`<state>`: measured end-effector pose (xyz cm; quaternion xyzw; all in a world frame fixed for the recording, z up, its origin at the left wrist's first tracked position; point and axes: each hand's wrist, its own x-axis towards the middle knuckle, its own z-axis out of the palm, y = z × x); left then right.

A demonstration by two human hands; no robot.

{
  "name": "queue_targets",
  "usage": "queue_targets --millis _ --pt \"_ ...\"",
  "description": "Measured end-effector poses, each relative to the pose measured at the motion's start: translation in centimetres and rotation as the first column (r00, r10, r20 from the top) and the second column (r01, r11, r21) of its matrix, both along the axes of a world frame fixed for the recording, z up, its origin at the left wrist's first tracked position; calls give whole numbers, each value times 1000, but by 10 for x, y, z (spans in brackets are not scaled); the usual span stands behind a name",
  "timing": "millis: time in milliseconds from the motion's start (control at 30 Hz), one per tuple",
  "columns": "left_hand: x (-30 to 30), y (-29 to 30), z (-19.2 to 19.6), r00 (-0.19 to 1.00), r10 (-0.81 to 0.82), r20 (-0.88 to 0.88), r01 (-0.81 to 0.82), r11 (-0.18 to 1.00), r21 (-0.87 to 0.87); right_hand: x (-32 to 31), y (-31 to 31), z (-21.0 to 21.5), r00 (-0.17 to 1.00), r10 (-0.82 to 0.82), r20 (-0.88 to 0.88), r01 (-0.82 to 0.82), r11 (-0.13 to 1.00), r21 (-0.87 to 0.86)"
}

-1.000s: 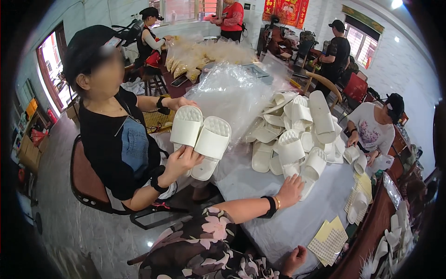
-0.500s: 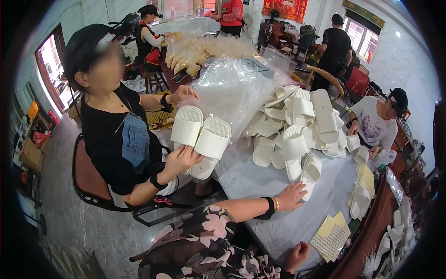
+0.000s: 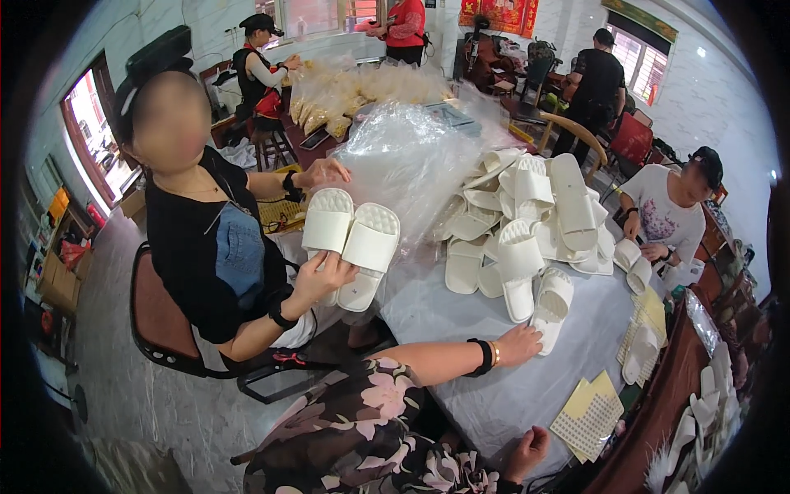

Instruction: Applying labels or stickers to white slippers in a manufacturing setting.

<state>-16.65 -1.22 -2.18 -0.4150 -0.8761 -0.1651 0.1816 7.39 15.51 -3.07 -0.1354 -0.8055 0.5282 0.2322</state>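
Observation:
My left hand (image 3: 520,344) reaches across the table, its fingers closed on the near end of a white slipper (image 3: 554,303). This slipper lies at the front of a loose heap of white slippers (image 3: 520,255) with quilted insoles. My right hand (image 3: 528,453) rests by the near table edge, fingers curled in, with nothing visible in it. Nearest to it are yellow sheets of small round stickers (image 3: 586,418). At the left, a co-worker's hand (image 3: 322,278) holds up a pair of white slippers (image 3: 368,247).
Clear plastic bags (image 3: 403,152) spread behind the heap. Filled bags (image 3: 337,95) stand farther back. At the right, another person (image 3: 665,202) handles slippers near more sticker sheets (image 3: 650,309). More white slippers (image 3: 699,407) lie along the right side. A chair (image 3: 169,313) stands left.
My left hand's fingers have drawn in around the slipper's end. The co-worker at the left has turned their head toward me and tilted the pair of slippers slightly. My right hand stays put.

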Motion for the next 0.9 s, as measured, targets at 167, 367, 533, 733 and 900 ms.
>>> queue_targets --millis 167,367,533,733,900 --pt "-19 10 -2 973 -31 -228 29 999 -13 -1 5 -5 999 42 -4 -42 999 -30" --pt "-53 11 10 964 153 -217 -166 985 -40 0 2 -7 997 -71 39 73 996 -50" --pt "-43 4 15 979 193 -66 -195 980 -27 4 -3 -2 996 -21 85 31 992 -126" --pt "-2 -15 16 985 -111 136 101 992 77 1 -9 11 996 -66 55 70 995 -67" --pt "2 -23 11 955 -121 269 133 991 -27 3 -10 16 990 -91 105 100 991 -85"
